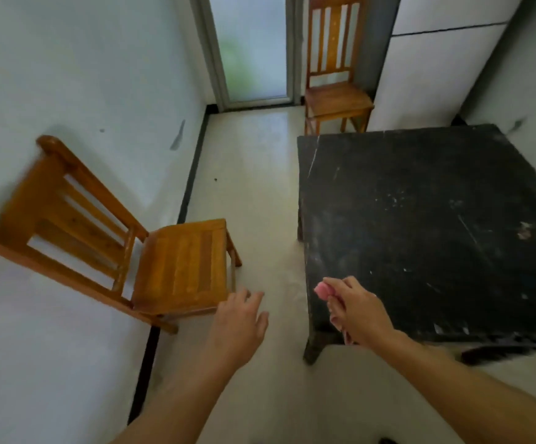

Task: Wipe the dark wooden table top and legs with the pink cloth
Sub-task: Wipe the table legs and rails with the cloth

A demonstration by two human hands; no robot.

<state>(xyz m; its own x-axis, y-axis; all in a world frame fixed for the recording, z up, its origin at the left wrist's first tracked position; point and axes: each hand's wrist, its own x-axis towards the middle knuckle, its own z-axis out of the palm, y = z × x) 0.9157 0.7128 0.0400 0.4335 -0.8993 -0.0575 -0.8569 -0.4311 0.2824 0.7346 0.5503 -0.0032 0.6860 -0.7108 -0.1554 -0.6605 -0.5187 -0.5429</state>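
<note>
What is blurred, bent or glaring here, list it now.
Head view: wide-angle distortion bows the walls; the near chair has a motion-smeared backrest; soft daylight enters through the frosted door; the dark table shows no glare; the pink cloth in the right hand looks slightly soft.

- Floor aisle [253, 187], 12 o'clock: open strip of pale floor running ahead of you to the glass door [253, 49]; a hand can pass here between chair and table.
- Dark wooden table [420, 235], 2 o'clock: fills your right side; its near-left corner lies under your right hand [356, 312], with the table leg [313, 347] just below.
- Near chair [177, 267], 10 o'clock: back against the left wall [68, 75], seat corner just beside your left hand [237, 322].
- Far chair [333, 97], 1 o'clock: stands just past the table's far-left corner.
- White cabinet [436, 75], 1 o'clock: closes off the space behind the table.
</note>
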